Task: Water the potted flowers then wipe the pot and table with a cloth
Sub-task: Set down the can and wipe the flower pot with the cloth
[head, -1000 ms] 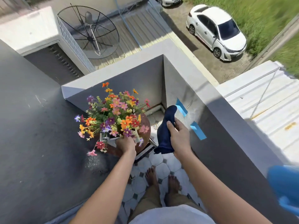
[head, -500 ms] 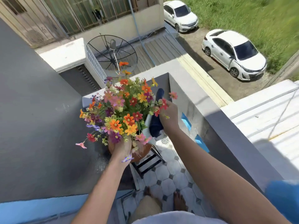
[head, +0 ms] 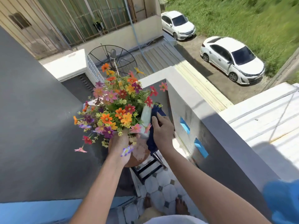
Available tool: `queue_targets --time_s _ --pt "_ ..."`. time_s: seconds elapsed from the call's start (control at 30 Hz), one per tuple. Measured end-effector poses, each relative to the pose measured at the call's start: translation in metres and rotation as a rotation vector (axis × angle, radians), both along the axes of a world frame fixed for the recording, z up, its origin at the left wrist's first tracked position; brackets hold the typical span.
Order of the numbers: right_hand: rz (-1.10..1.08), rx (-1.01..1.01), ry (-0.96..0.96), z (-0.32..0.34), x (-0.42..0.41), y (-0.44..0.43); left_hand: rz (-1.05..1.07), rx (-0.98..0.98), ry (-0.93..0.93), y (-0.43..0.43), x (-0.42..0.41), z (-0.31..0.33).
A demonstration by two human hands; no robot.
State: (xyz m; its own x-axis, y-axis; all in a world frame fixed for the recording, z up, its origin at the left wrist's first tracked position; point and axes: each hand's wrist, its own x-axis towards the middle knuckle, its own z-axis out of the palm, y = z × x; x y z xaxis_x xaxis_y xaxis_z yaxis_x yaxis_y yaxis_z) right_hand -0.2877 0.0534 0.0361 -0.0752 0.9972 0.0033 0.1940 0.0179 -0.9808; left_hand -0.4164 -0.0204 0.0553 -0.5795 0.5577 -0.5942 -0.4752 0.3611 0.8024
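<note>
Grey-walled balcony corner above two parked white cars (head: 232, 59).
At centre, the left hand (head: 120, 147) grips the brown flower pot (head: 140, 153) of mixed flowers (head: 118, 107); at 3 o'clock of the blooms, the right hand (head: 162, 128), fingers flat, presses a dark blue cloth (head: 152, 141) against the pot's side, above a black stand (head: 150, 168).

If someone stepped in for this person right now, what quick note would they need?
Left hand grips the brown pot of flowers, lifted off the small black table.
Right hand presses the dark blue cloth against the pot's side.
Done: the pot looks wet and wiping is under way; the pictures don't show the watering itself.
Left: finish the pot, wipe the table, set the pot back.
</note>
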Motion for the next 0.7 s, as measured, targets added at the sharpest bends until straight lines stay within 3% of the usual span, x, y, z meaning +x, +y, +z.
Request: queue_targets --time_s 0.17,0.27,0.37,0.57,0.7 --pt "-0.027 0.041 0.016 0.010 0.001 0.010 0.037 -0.046 0.092 -0.003 0.006 -0.006" --pt "-0.029 0.124 0.075 0.034 -0.004 0.016 -0.048 -0.092 0.153 -0.001 0.007 -0.006" --pt "-0.033 0.173 0.161 0.051 -0.006 0.025 -0.049 -0.044 0.105 0.003 0.008 -0.001" --pt "-0.112 0.116 0.021 0.031 0.006 0.051 -0.002 -0.005 0.028 0.000 0.007 0.008" --pt "-0.094 0.082 -0.049 0.007 0.010 0.042 -0.013 -0.017 0.121 0.004 0.007 0.012"
